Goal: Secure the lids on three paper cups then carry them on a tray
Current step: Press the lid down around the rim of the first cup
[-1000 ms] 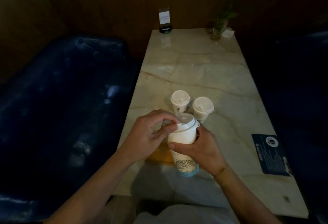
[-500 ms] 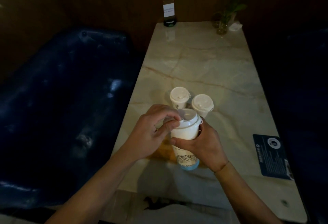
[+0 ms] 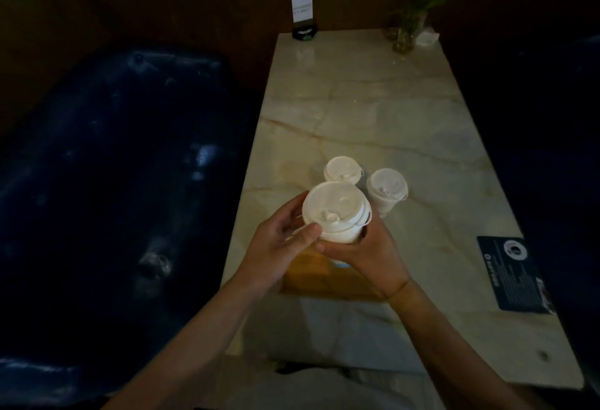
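Both hands hold a tall white paper cup with a white lid [image 3: 334,211] above the near part of the marble table [image 3: 373,110]. My right hand [image 3: 367,252] wraps the cup's body from the right and below. My left hand [image 3: 279,244] grips the lid's left rim, thumb against its near edge. Two smaller lidded cups stand on the table just behind: one [image 3: 342,169] on the left, one [image 3: 386,188] on the right. A flat orange-brown tray or board [image 3: 311,276] lies on the table under my hands, mostly hidden.
A dark card [image 3: 513,276] lies near the table's right edge. At the far end stand a small sign holder [image 3: 303,16] and a glass vase with a green plant [image 3: 407,31]. A dark blue padded seat [image 3: 113,166] runs along the left.
The cup has come up and tilted toward me, so its lid top now faces the camera. My left thumb has shifted from the lid's top edge to its near rim.
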A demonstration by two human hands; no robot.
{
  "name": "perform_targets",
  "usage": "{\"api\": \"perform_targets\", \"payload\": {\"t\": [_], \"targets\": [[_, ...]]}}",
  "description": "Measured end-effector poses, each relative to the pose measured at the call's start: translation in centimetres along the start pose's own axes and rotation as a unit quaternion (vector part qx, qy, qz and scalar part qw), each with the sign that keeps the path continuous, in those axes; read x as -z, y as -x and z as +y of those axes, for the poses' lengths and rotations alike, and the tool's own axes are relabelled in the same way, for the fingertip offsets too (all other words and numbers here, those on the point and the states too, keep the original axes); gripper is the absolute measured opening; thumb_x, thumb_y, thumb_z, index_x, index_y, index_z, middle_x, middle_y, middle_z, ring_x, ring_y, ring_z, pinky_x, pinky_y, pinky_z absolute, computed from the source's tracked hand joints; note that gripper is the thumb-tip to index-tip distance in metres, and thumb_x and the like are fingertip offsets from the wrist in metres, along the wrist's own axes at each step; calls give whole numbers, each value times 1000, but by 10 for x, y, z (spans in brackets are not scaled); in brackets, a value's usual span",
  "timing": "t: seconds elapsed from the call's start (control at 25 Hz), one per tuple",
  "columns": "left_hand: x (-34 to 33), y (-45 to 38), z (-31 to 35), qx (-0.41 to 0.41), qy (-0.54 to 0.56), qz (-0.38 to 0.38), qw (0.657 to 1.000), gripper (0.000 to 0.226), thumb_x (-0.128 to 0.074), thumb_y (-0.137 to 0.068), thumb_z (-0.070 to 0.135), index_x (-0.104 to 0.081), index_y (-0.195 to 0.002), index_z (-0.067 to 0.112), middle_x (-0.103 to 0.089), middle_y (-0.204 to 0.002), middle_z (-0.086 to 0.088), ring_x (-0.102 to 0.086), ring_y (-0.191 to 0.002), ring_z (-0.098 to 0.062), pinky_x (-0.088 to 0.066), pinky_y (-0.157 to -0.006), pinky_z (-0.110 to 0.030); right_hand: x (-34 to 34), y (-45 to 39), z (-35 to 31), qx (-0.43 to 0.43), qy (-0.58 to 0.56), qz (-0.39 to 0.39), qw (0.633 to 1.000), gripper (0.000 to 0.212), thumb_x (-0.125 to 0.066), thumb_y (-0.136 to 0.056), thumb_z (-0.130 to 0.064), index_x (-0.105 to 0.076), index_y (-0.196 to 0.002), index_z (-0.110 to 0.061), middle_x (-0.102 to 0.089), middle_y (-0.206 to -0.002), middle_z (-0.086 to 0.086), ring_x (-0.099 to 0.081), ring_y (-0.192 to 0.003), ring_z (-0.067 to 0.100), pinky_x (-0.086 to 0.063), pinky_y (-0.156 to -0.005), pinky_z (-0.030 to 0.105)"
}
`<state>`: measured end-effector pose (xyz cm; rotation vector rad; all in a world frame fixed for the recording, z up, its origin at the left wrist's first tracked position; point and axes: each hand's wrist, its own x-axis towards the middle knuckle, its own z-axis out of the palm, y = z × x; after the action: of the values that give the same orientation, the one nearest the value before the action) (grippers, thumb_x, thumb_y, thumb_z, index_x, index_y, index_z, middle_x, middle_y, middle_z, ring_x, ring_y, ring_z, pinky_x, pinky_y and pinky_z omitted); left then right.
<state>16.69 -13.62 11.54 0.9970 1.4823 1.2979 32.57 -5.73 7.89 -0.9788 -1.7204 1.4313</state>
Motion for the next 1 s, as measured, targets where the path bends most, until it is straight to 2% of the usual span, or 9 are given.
{"api": "perform_targets", "payload": {"t": [0.12, 0.2, 0.28, 0.32, 0.4, 0.48, 0.64, 0.76, 1.0], "targets": [[22, -4, -15, 7, -1, -6, 1000, 57, -69, -87, 7, -51, -140, 16, -65, -131, 10, -61, -122, -4, -50, -102, -21, -10, -6, 15, -22, 44, -26, 998, 88, -91, -56, -36, -49, -134, -36, -58, -133, -6, -58, -120, 4, -49, -101, 25], [35, -8, -27, 21, -6, -16, 1000, 58, -71, -85, 6, -52, -138, 21, -66, -126, 19, -59, -122, 1, -50, -96, -14, -14, -12, 25, -41, 71, -39, 996, 85, -91, -58, -28, -51, -133, -32, -54, -136, 0, -57, -123, 13, -49, -104, 42], [43, -12, -41, 38, -15, -28, 999, 58, -73, -85, 5, -51, -134, 28, -66, -119, 30, -58, -119, 8, -48, -89, -8, -20, -17, 36, -39, 104, -51, 993, 79, -93, -59, -26, -56, -130, -28, -60, -131, 1, -57, -122, 18, -49, -103, 46], [46, -14, -49, 46, -23, -33, 998, 58, -74, -85, 7, -51, -132, 32, -66, -118, 32, -58, -118, 10, -48, -88, -6, -24, -18, 39, -38, 115, -49, 991, 76, -92, -59, -29, -58, -127, -33, -63, -127, -6, -59, -120, 13, -50, -102, 40], [52, -15, -64, 60, -44, -37, 997, 58, -76, -84, 12, -52, -128, 42, -65, -118, 32, -58, -118, 10, -48, -89, -7, -35, -16, 40, -37, 129, -33, 990, 71, -88, -56, -40, -55, -118, -56, -64, -116, -34, -58, -110, -11, -48, -92, 10], [57, -16, -79, 77, -65, -40, 994, 58, -78, -83, 16, -51, -124, 47, -66, -117, 28, -59, -115, 10, -49, -91, -9, -44, -13, 48, -41, 131, -23, 990, 72, -86, -54, -37, -52, -111, -66, -59, -108, -47, -55, -102, -24, -40, -82, -4], [62, -17, -108, 103, -78, -30, 991, 61, -77, -83, 7, -51, -136, 25, -65, -125, 9, -63, -111, 4, -53, -97, -20, -61, -11, 74, -94, 122, -15, 988, 66, -91, -61, -27, -55, -112, -48, -62, -108, -28, -57, -98, -21, -42, -81, -2], [64, -15, -123, 123, -86, -15, 989, 63, -75, -83, 2, -50, -139, 15, -64, -130, -5, -62, -121, -16, -49, -107, -37, -72, -7, 91, -117, 116, -13, 986, 64, -92, -59, -22, -53, -101, -52, -58, -98, -32, -53, -89, -31, -43, -66, -5], [71, -16, -139, 135, -101, -10, 986, 63, -76, -85, 12, -49, -141, 17, -63, -134, -3, -59, -126, -15, -48, -107, -33, -83, -6, 104, -147, 116, 6, 982, 71, -94, -55, -30, -56, -114, -41, -64, -106, -21, -60, -92, -12, -47, -64, 0]]}}
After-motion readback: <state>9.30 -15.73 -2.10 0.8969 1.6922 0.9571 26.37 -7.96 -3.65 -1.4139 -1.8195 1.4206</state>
